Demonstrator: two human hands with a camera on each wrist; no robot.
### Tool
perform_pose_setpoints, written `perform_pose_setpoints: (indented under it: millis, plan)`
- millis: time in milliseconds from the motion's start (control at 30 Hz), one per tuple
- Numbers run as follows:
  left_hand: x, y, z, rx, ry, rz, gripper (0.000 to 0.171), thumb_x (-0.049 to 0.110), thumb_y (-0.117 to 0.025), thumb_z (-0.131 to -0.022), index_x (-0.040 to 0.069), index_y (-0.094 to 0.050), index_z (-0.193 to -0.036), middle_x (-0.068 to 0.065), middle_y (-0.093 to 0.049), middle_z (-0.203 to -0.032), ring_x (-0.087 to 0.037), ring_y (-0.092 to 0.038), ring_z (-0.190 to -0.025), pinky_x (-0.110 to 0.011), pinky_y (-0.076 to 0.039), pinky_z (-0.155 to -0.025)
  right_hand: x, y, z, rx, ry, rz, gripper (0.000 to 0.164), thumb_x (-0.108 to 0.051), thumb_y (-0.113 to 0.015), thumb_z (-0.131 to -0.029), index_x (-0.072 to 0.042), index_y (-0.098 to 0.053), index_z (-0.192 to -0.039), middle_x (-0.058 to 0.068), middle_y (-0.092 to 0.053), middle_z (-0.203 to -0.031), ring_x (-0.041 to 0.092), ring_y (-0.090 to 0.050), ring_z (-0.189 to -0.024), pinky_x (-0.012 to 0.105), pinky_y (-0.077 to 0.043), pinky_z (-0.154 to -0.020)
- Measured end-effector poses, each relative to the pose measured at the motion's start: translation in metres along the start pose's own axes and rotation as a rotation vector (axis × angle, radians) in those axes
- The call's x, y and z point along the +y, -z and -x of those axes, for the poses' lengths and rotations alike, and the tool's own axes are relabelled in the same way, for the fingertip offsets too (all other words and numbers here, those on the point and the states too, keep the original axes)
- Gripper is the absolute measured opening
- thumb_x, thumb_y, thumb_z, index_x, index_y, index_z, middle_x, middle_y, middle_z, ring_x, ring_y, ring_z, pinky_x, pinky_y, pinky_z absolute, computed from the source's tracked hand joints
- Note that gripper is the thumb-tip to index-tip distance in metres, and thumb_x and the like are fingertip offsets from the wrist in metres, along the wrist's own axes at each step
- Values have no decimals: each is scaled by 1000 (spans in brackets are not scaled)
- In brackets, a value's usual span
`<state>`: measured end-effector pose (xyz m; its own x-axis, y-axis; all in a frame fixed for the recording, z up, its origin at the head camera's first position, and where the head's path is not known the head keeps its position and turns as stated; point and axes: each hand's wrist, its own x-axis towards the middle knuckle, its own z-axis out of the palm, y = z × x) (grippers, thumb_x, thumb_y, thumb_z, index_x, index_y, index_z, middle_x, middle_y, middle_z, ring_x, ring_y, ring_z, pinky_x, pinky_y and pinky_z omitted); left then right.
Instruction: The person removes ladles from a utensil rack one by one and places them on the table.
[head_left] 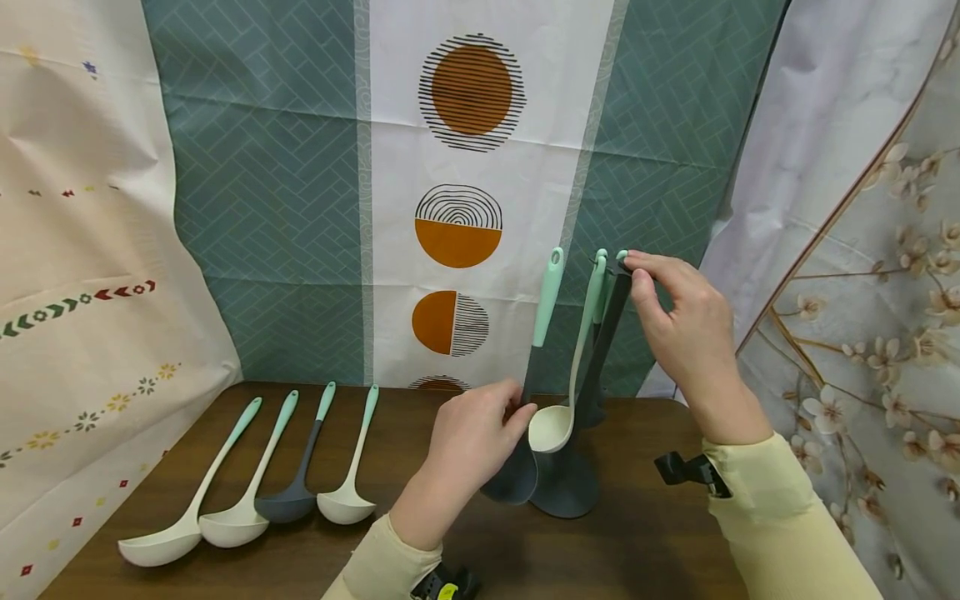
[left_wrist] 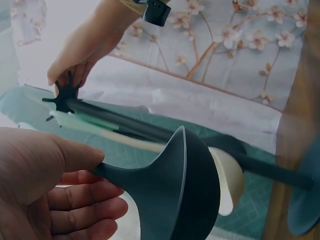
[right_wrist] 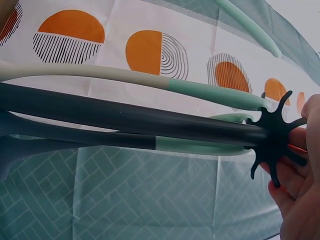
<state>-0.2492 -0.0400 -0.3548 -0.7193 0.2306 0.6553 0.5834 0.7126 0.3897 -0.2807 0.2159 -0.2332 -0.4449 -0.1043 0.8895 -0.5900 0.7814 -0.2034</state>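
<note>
My left hand (head_left: 476, 429) pinches a dark grey ladle (head_left: 513, 479) low on its stem, just above the bowl. Its mint handle (head_left: 549, 296) points up, left of the dark utensil stand (head_left: 613, 321). In the left wrist view, thumb and fingers meet on the ladle's (left_wrist: 200, 185) neck. My right hand (head_left: 690, 325) grips the stand's hooked top (right_wrist: 272, 140). A cream ladle (head_left: 551, 429) hangs from a hook by its mint handle. Behind the pole, more mint handles (right_wrist: 200, 146) hang, at least one on a dark utensil, partly hidden.
On the left of the brown table (head_left: 405, 542) lie cream ladles (head_left: 161, 546) (head_left: 234, 525) (head_left: 345, 504) and one dark grey ladle (head_left: 285, 504), side by side. The stand's round base (head_left: 566, 492) rests on the table. Patterned curtains (head_left: 262, 167) close off the back and sides.
</note>
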Motion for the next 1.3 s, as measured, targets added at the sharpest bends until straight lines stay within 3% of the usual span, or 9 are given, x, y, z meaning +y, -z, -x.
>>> perform_pose_setpoints:
  millis: [267,567,733,1300]
  plan:
    - [-17,13,10,-21,36,-63,30,27,-86,-99,22,-63,-82,12,-46,-62,-9,-46,-57,-29,-38,-51,-2,1,0,-7,-2,-7,34,-28,-57,-114,-14,-80,-135,1,-75,-141,29,-67,-133,58,-51,-110]
    - [-29,19,16,-36,67,-103,26,29,-86,-100,22,-67,-84,13,-56,-68,-8,-50,-58,-28,-42,-52,-2,2,0,-3,-3,-17,32,-26,-60,-113,-13,-80,-135,2,-75,-140,29,-68,-132,59,-51,-109]
    - [-35,19,18,-41,81,-106,24,26,-86,-99,20,-68,-85,12,-57,-67,-9,-50,-58,-29,-42,-51,-2,1,0,-1,-5,-20,32,-26,-60,-113,-13,-80,-135,2,-75,-140,29,-68,-131,59,-51,-108]
    - [-63,10,21,-123,224,-137,18,24,-85,-100,13,-73,-93,7,-61,-69,-15,-51,-58,-31,-44,-53,-2,2,0,1,-3,-23,32,-26,-60,-113,-14,-80,-135,1,-75,-140,29,-68,-132,59,-51,-109]
